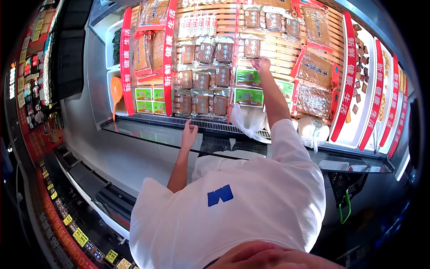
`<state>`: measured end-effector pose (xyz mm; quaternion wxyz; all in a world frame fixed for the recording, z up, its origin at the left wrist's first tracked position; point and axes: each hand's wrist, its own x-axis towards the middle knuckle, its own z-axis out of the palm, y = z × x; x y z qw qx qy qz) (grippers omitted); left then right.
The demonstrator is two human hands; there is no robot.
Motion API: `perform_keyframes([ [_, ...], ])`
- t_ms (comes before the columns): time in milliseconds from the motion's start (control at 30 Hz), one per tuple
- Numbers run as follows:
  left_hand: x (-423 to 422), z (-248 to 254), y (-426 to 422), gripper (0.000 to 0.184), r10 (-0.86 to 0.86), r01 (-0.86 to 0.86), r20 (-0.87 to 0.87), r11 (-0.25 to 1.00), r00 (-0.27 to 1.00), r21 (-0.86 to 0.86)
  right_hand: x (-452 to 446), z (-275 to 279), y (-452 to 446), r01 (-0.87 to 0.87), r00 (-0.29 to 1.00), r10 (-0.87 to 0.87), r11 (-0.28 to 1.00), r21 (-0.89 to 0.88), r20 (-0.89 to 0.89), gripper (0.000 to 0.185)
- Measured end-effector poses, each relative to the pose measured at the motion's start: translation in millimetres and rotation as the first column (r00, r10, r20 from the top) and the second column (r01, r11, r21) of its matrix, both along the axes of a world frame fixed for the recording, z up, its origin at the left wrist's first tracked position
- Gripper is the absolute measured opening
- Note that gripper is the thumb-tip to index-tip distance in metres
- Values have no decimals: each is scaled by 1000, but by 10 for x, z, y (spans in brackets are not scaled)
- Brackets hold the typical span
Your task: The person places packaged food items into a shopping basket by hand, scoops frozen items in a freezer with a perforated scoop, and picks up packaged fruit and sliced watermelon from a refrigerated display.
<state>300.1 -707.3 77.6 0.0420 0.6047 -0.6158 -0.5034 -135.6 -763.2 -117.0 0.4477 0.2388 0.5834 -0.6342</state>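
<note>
My right hand [263, 65] is closed at the lower edge of a brown vacuum-sealed packet [251, 48], with its fingertips pinched on the packet's corner. Green-and-white packets [249, 97] lie just below that hand, near my forearm. My left hand [189, 134] is over the front edge of the case, empty, index finger stretched out and the other fingers partly curled. Just beyond it are rows of brown packets [201, 104] on the slatted display.
Red divider strips [168, 76] separate the goods. An orange slotted scoop [117, 92] leans at the left. Clear plastic bags [248, 121] and wrapped white items [312, 130] sit along the metal front grille [210, 124]. Larger brown packs [315, 67] lie at the right.
</note>
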Motion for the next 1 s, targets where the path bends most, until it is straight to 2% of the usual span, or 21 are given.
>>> perform_keyframes([
  [33, -6, 9, 9, 45, 11, -11, -5, 1000, 1000, 4, 54, 223, -3, 87, 996, -84, 992, 88, -40, 36],
  [67, -9, 20, 19, 44, 21, -21, -9, 1000, 1000, 8, 76, 314, -18, 78, 996, -75, 993, 86, -41, 36],
  [167, 26, 10, 36, 43, -3, 3, 0, 1000, 1000, -10, 88, 238, 8, 113, 982, -111, 994, 4, -151, 24],
  [200, 25, 31, 32, 43, 1, -1, 0, 1000, 1000, -12, 91, 211, 12, 109, 983, -108, 994, 2, -150, 24],
  [267, 20, 71, 36, 42, -8, 8, 16, 1000, 1000, -15, 116, 152, 12, 135, 949, -174, 978, -162, -263, 24],
  [333, 55, 45, 48, 41, 8, -7, 16, 1000, 1000, -17, 153, 138, -7, 167, 933, -211, 972, -167, -293, 24],
  [400, 59, 44, 53, 41, 22, -22, 16, 1000, 1000, -21, 147, 134, -9, 248, 956, -258, 965, -81, -142, 20],
  [633, 17, 141, 42, 43, 17, -16, 74, 1000, 997, -20, 49, 88, 46, 275, 960, -277, 960, -52, -31, 26],
  [700, -1, 132, 14, 42, 20, -18, 81, 1000, 996, -22, -21, 58, 73, 318, 946, -309, 944, -88, 102, 30],
  [733, -5, 125, 2, 42, 23, -21, 79, 1000, 997, -22, -55, 20, 92, 315, 947, -306, 945, -88, 100, 30],
  [800, -21, 121, -2, 42, 8, -7, 69, 1000, 998, -20, -94, -1, 152, 345, 927, -305, 922, -177, 218, 34],
  [900, -53, 134, -18, 41, -4, 4, 67, 1000, 998, 2, -104, 51, 136, 287, 954, -269, 948, -141, 129, 35],
  [1000, -65, 136, -37, 41, -19, 18, 93, 1000, 995, 12, -116, 104, 99, 230, 969, -208, 957, -176, 133, 37],
])
